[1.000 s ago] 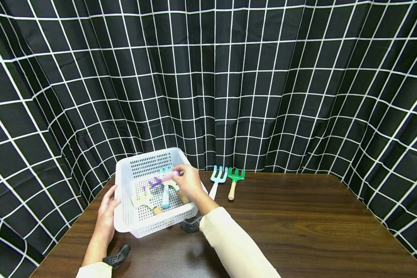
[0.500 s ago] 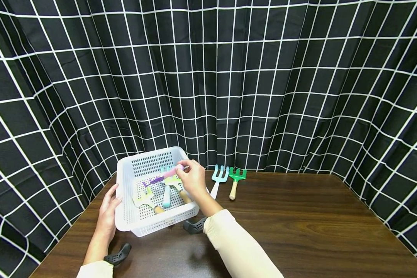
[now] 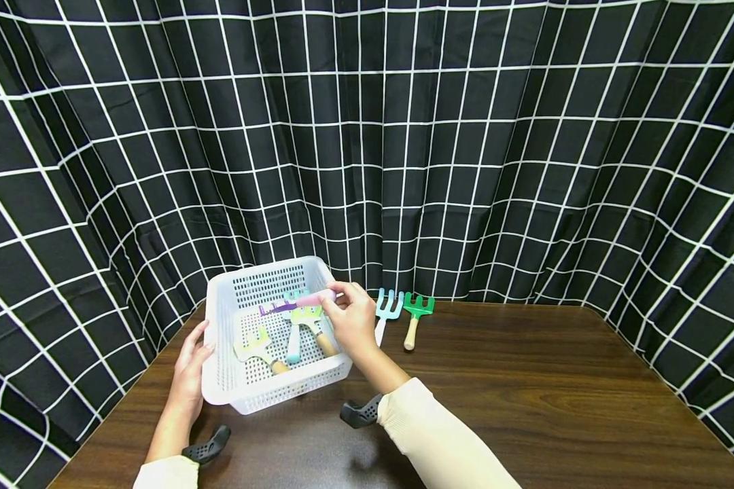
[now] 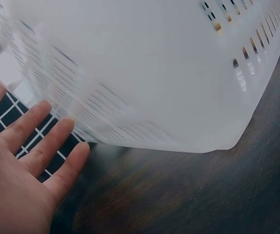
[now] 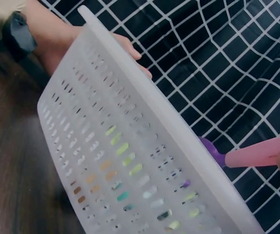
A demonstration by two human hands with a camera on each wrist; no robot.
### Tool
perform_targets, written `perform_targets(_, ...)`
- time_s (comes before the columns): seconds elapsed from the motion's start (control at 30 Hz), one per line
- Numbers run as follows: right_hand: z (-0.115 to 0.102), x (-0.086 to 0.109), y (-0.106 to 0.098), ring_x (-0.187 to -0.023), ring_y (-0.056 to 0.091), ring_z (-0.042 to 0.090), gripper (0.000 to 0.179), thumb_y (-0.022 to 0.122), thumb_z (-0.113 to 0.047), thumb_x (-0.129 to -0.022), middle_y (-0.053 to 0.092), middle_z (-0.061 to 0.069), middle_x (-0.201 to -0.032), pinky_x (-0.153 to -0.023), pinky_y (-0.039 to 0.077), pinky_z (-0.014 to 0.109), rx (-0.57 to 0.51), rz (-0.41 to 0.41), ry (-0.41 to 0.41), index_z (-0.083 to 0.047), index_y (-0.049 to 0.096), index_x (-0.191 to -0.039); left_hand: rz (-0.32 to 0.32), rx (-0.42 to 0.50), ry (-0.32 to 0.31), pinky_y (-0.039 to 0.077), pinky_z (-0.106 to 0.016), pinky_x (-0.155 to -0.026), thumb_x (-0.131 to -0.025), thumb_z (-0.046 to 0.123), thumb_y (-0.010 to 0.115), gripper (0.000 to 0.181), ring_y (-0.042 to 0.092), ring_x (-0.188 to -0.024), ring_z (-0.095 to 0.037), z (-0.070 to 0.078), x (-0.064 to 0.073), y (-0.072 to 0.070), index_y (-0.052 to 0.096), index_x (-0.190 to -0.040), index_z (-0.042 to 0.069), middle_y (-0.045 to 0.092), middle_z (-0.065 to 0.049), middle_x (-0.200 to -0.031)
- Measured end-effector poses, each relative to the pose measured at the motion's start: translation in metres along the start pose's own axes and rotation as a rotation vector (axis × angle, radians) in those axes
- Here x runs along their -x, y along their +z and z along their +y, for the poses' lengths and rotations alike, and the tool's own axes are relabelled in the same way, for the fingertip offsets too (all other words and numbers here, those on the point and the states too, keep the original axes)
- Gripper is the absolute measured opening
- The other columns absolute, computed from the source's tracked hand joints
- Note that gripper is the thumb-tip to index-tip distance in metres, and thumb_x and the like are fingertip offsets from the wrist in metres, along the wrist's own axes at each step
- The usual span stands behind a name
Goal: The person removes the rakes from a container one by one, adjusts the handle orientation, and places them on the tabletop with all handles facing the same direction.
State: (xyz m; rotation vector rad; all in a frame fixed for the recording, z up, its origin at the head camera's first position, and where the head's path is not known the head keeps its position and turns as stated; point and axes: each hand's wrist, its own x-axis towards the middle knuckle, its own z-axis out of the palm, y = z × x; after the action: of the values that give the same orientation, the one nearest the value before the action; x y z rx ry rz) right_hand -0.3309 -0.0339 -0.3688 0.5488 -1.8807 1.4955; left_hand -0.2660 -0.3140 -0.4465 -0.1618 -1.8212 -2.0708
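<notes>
My left hand grips the left side of a white plastic basket, thumb at the rim and spread fingers along the outer wall. My right hand pinches the pink handle of a small garden rake with a purple toothed head. It holds the rake over the basket's right part, nearly level, the teeth towards the left. Inside the basket lie two yellow-green hand rakes, one at the left and one at the right, both wooden-handled. A light-blue hand fork lies between them, its head partly covered.
Right of the basket, a blue hand fork with a white handle and a green hand rake with a wooden handle lie on the brown table. A black curtain with white grid lines surrounds the table's back and sides.
My right hand has shifted right, carrying the pink-handled rake along, and the rake has turned closer to level. The left hand and basket have barely moved.
</notes>
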Motion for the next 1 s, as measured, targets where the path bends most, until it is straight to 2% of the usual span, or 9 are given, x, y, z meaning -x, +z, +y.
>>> perform_targets(0.1,0.001,0.002,-0.007,-0.073,0.064,0.017,0.02,0.076,-0.009,-0.083,0.064,0.007,-0.086,-0.065,0.053,0.024,-0.019,0.008,0.012,0.001,0.071,-0.1,-0.004,0.016,0.013,0.052,-0.021,-0.071,-0.104,0.017,0.045,0.046,0.065,-0.09,-0.009,-0.001,0.0,0.0,0.03,-0.147,0.012,0.061,0.005,-0.114)
perform_targets(0.27,0.0,0.004,-0.021,-0.071,0.065,0.02,0.019,0.075,0.0,-0.082,0.062,0.012,-0.089,-0.062,0.054,0.022,-0.13,0.016,0.041,0.005,0.07,-0.1,0.001,0.011,0.01,0.052,-0.021,-0.071,-0.104,0.016,0.045,0.046,0.065,-0.089,-0.009,-0.001,0.0,0.0,0.03,-0.147,0.012,0.061,0.005,-0.113)
perform_targets(0.4,-0.004,0.004,-0.034,-0.066,0.066,0.029,0.018,0.073,0.006,-0.081,0.061,0.017,-0.09,-0.058,0.053,0.021,-0.217,0.027,0.048,0.007,0.068,-0.099,0.003,0.011,0.004,0.052,-0.021,-0.071,-0.104,0.016,0.045,0.045,0.065,-0.089,-0.008,-0.002,0.0,0.002,0.031,-0.146,0.014,0.061,0.005,-0.113)
perform_targets(0.53,-0.02,0.005,-0.05,-0.066,0.066,0.035,0.018,0.071,0.009,-0.081,0.06,0.021,-0.089,-0.059,0.053,0.02,-0.229,0.028,0.05,0.01,0.067,-0.099,-0.004,0.039,0.017,0.052,-0.021,-0.07,-0.103,0.014,0.044,0.044,0.065,-0.088,-0.008,-0.001,0.0,0.002,0.032,-0.145,0.013,0.062,0.004,-0.112)
perform_targets(0.67,-0.04,0.009,-0.068,-0.07,0.065,0.027,0.02,0.071,0.008,-0.081,0.062,0.021,-0.091,-0.063,0.053,0.02,-0.207,0.027,0.077,0.011,0.065,-0.099,-0.013,0.061,0.03,0.052,-0.021,-0.07,-0.103,0.012,0.044,0.043,0.065,-0.088,-0.009,-0.001,0.0,0.001,0.032,-0.145,0.012,0.062,0.004,-0.112)
perform_targets(0.87,-0.037,0.016,-0.089,-0.069,0.067,0.02,0.022,0.07,0.012,-0.079,0.063,0.023,-0.095,-0.065,0.055,0.025,-0.228,0.025,0.069,0.012,0.062,-0.1,-0.008,0.041,0.022,0.052,-0.02,-0.07,-0.104,0.014,0.044,0.044,0.065,-0.089,-0.008,0.002,0.002,0.001,0.031,-0.145,0.013,0.062,0.006,-0.113)
perform_targets(1.0,-0.031,0.019,-0.102,-0.065,0.066,0.016,0.02,0.071,0.011,-0.08,0.062,0.024,-0.092,-0.064,0.055,0.023,-0.222,0.046,0.054,0.013,0.063,-0.099,-0.019,0.054,0.026,0.051,-0.02,-0.071,-0.103,0.014,0.044,0.044,0.065,-0.089,-0.007,0.003,0.003,0.001,0.031,-0.145,0.013,0.063,0.007,-0.112)
